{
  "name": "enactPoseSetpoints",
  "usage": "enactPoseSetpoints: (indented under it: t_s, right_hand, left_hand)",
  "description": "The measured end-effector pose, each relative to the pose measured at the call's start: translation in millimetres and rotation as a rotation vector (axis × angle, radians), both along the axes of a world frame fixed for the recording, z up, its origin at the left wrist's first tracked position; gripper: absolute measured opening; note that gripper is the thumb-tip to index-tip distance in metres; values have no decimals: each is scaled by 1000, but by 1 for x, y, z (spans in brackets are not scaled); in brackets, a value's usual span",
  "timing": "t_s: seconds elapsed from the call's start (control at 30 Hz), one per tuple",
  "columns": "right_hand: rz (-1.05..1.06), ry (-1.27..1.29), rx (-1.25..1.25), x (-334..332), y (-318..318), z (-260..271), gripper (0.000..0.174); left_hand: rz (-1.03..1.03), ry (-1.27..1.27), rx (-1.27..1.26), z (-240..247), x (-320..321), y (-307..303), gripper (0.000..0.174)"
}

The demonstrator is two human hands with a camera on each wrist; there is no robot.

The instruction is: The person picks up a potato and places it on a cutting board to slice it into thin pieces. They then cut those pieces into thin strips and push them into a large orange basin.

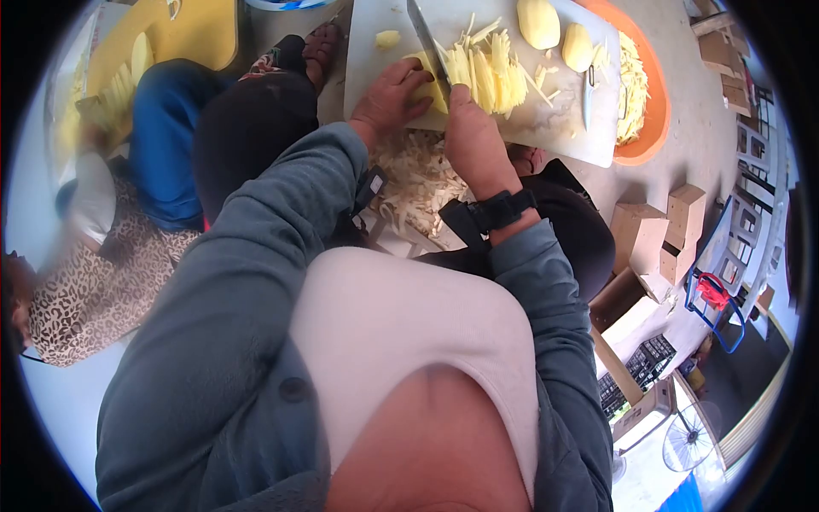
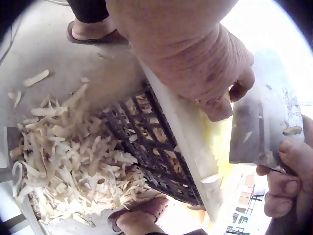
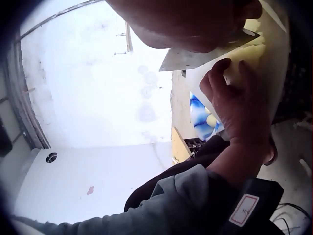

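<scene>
On the white cutting board [image 1: 554, 141], my left hand [image 1: 388, 101] holds a cut peeled potato [image 1: 438, 92], its fingers bent down onto it. My right hand [image 1: 478, 141] grips a cleaver [image 1: 424, 34] low on the blade, with the thumb against the flat side. The blade stands upright right beside the left fingertips, between them and a heap of potato sticks [image 1: 495, 72]. In the left wrist view the broad blade [image 2: 259, 117] shows some bits stuck to it. Whole peeled potatoes [image 1: 538, 24] and a small light-blue-handled tool [image 1: 587, 102] lie toward the board's right side.
An orange basin [image 1: 657, 119] of potato sticks stands under the board's right edge. A black plastic crate [image 2: 151, 137] supports the board, with peelings [image 2: 73, 161] heaped beside it. Another person sits at left by a yellow board [image 1: 205, 34]. Cardboard boxes [image 1: 640, 235] stand at right.
</scene>
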State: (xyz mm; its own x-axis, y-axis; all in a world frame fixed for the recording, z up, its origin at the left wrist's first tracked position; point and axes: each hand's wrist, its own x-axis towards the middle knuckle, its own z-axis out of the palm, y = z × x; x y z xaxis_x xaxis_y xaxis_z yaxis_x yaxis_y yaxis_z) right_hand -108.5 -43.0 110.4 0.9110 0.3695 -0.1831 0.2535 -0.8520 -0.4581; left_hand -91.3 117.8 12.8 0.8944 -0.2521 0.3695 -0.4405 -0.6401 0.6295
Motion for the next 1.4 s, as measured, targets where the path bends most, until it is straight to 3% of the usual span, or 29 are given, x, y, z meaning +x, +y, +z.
enactPoseSetpoints:
  t_s: [0.23,0.43,0.63,0.7,0.9,1.1,1.4]
  right_hand:
    - [44,-67,20,-6,11,1,27]
    - [22,29,-120,3,17,-9,23]
    - [25,-98,47,9,3,-22,24]
    - [-143,70,34,13,2,-14,24]
    - [16,-25,-35,-2,1,4,21]
    - [39,36,-30,-2,3,13,21]
    - [-12,-10,33,10,12,-22,19]
  left_hand:
    - [8,-61,-6,-2,2,-1,39]
    - [45,-54,24,0,0,-2,40]
    - [-2,15,23,3,0,-2,41]
    - [5,22,20,1,0,-1,39]
    - [14,27,-10,3,-1,-1,39]
    - [6,5,17,4,0,-1,40]
    - [2,15,30,3,1,0,40]
